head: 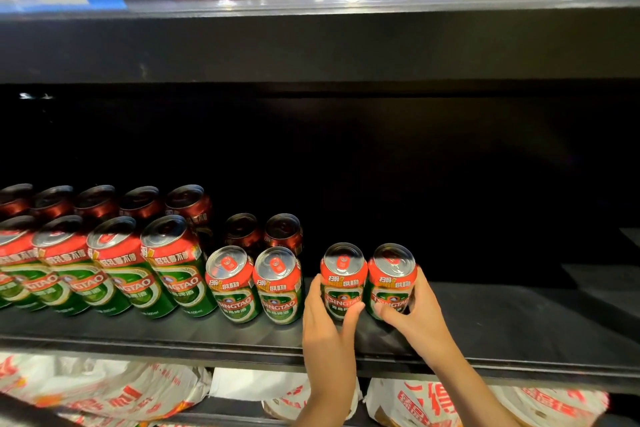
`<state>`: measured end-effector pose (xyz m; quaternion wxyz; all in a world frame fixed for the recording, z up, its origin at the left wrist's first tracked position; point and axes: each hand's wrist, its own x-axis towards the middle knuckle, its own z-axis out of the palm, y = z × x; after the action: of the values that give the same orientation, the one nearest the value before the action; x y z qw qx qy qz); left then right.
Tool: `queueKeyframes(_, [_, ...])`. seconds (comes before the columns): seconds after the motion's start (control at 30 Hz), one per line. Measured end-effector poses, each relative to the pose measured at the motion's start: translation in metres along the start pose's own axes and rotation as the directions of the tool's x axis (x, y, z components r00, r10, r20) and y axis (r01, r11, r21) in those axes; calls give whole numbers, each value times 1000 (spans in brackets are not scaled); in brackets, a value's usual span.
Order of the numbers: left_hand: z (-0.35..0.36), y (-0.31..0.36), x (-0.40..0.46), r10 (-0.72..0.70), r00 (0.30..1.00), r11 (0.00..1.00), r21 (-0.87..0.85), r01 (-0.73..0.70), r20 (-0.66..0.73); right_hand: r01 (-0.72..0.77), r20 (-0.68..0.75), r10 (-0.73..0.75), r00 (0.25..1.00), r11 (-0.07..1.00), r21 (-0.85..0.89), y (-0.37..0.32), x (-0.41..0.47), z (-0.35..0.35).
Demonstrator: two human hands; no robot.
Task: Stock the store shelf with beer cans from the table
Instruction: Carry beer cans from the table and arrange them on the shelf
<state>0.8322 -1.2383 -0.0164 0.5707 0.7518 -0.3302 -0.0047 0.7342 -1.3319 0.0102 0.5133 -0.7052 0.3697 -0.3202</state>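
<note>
Two short green-and-red beer cans stand side by side on the black shelf point(502, 329). My left hand point(323, 319) grips the left can point(343, 276) with its thumb across the front. My right hand point(415, 317) grips the right can point(391, 274), fingers curled round its right side. Just to their left stand two more short cans point(277, 284), with two others behind them. Several taller cans point(173, 263) fill the shelf's left part in rows. The table is out of view.
The shelf's right half and back are dark and bare. An upper shelf edge point(311, 7) with blue price labels hangs overhead. Below the shelf lie white bags point(104, 388) printed in red.
</note>
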Motion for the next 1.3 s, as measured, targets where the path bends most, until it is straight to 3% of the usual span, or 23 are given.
queueKeyframes(0.2, [-2, 0, 2, 75, 996, 992, 102, -70, -42, -31, -7, 31, 1000, 1000, -7, 5, 1, 2])
queueKeyframes(0.37, [-3, -2, -1, 53, 996, 984, 175, -39, -74, -5, -45, 5, 999, 1000, 8, 4, 1, 0])
queueKeyframes(0.53, [2, -1, -2, -72, 993, 994, 75, 80, -98, 27, -43, -26, 999, 999, 18, 3, 0, 1])
queueKeyframes(0.67, [4, 6, -1, -190, 977, 981, 12, 192, -94, 72, -98, -79, 992, 995, -68, 0, -5, 2])
queueKeyframes(0.77, [8, 14, -2, -269, 959, 963, -23, 268, -95, 79, -57, -85, 995, 992, -103, 1, -4, 3])
queueKeyframes(1.3, [19, 13, 11, -243, 960, 965, 63, 254, -139, 60, -42, -64, 997, 994, -94, 4, 8, 8])
